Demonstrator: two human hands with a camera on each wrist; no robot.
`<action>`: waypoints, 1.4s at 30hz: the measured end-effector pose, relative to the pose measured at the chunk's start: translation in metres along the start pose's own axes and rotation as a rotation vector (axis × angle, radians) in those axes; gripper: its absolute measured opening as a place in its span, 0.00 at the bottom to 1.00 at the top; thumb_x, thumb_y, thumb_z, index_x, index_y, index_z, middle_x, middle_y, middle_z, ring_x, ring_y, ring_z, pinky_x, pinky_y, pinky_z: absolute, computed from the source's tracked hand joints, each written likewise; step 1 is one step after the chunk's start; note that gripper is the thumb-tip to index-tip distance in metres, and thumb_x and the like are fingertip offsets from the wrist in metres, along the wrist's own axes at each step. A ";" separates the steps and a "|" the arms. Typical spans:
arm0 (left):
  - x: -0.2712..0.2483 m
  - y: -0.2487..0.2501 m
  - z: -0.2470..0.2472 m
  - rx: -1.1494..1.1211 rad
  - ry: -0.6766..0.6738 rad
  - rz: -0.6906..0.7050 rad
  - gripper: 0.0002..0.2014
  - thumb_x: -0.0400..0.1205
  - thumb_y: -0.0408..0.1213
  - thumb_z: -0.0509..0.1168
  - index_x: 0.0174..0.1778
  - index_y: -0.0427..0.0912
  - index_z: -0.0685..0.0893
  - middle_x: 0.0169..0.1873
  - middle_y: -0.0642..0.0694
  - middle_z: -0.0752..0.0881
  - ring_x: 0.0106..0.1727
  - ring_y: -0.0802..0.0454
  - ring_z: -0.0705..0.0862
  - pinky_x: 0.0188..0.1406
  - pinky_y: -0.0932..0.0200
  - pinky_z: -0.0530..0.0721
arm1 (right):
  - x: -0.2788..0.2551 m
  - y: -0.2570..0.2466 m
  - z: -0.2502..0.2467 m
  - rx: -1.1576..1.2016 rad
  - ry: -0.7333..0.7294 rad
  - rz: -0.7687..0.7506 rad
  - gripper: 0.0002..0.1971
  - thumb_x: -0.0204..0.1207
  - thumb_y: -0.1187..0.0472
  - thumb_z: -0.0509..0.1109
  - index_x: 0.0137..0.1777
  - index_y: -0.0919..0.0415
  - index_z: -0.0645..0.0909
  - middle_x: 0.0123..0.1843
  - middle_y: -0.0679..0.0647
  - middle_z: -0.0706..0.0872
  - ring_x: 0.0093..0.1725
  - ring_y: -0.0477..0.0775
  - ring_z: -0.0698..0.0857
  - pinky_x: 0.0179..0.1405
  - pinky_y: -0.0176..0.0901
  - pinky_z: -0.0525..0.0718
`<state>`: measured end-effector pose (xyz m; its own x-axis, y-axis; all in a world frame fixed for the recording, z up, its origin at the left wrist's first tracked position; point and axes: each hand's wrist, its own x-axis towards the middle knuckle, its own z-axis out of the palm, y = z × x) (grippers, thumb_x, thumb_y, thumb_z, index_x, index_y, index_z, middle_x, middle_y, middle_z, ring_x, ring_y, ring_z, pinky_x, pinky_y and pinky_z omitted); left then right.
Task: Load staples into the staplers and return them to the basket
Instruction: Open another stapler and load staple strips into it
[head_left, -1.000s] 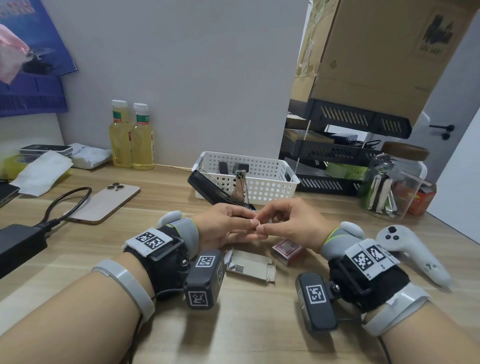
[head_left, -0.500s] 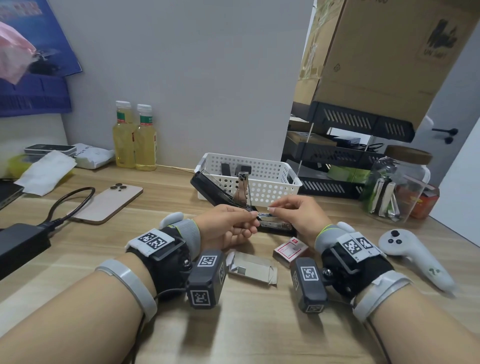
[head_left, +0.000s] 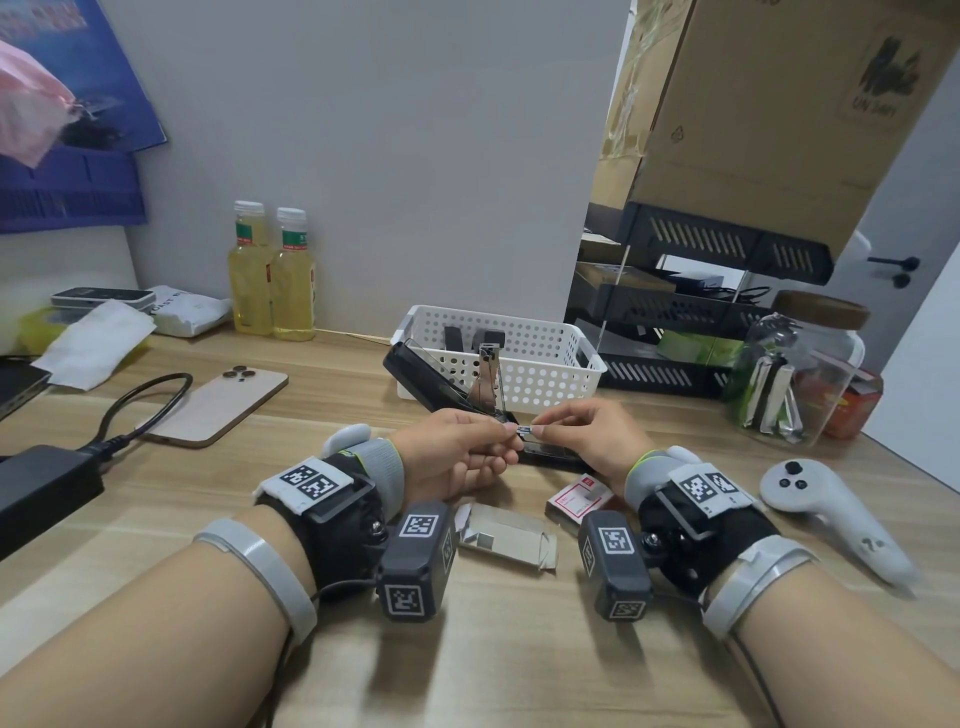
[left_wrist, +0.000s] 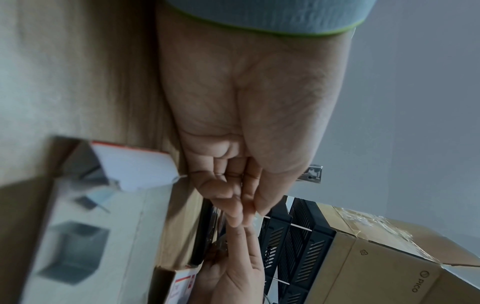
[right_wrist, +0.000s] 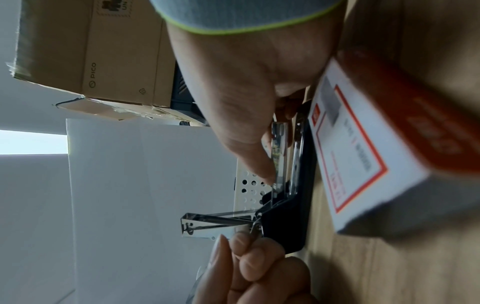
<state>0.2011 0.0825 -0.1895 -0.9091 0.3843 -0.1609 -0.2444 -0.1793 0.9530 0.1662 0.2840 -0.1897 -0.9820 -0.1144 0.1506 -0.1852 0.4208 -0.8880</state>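
A black stapler lies open on the desk in front of the white basket. Its cover leans back and its metal arm stands upright. Just above the open magazine, a short silver staple strip is pinched from both sides. My left hand holds its left end and my right hand its right end. Both hands have curled fingers. The basket holds two more dark staplers. A red and white staple box lies under my right wrist.
A flattened white inner carton lies between my wrists. A white controller and a glass jar sit at the right, black stacked trays behind the basket. On the left are a phone, a black adapter and two bottles.
Both hands moved forward from above the carton to the open stapler. Their fingertips drew slightly apart, so the staple strip now shows between them.
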 end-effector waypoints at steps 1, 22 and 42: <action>0.000 0.000 0.000 -0.001 0.000 -0.001 0.10 0.85 0.36 0.67 0.42 0.34 0.87 0.32 0.42 0.85 0.30 0.56 0.82 0.31 0.70 0.83 | 0.000 0.000 0.000 -0.010 -0.006 0.001 0.04 0.71 0.64 0.83 0.43 0.58 0.92 0.35 0.53 0.90 0.34 0.47 0.88 0.35 0.29 0.82; -0.002 0.010 -0.014 0.078 0.041 -0.036 0.13 0.85 0.38 0.67 0.38 0.36 0.88 0.29 0.44 0.86 0.26 0.57 0.83 0.27 0.69 0.84 | -0.009 -0.003 -0.009 0.047 0.100 -0.089 0.15 0.84 0.62 0.67 0.39 0.55 0.91 0.41 0.53 0.93 0.46 0.51 0.90 0.57 0.48 0.88; -0.023 0.013 -0.020 0.674 -0.169 0.048 0.10 0.78 0.32 0.75 0.52 0.31 0.90 0.44 0.37 0.88 0.31 0.59 0.82 0.31 0.71 0.80 | -0.012 -0.019 0.011 -0.168 -0.189 -0.112 0.08 0.81 0.63 0.65 0.55 0.49 0.79 0.57 0.47 0.91 0.60 0.51 0.89 0.71 0.55 0.82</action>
<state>0.2127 0.0534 -0.1784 -0.8353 0.5356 -0.1244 0.1073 0.3807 0.9185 0.1820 0.2673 -0.1795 -0.9332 -0.3284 0.1460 -0.3117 0.5374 -0.7836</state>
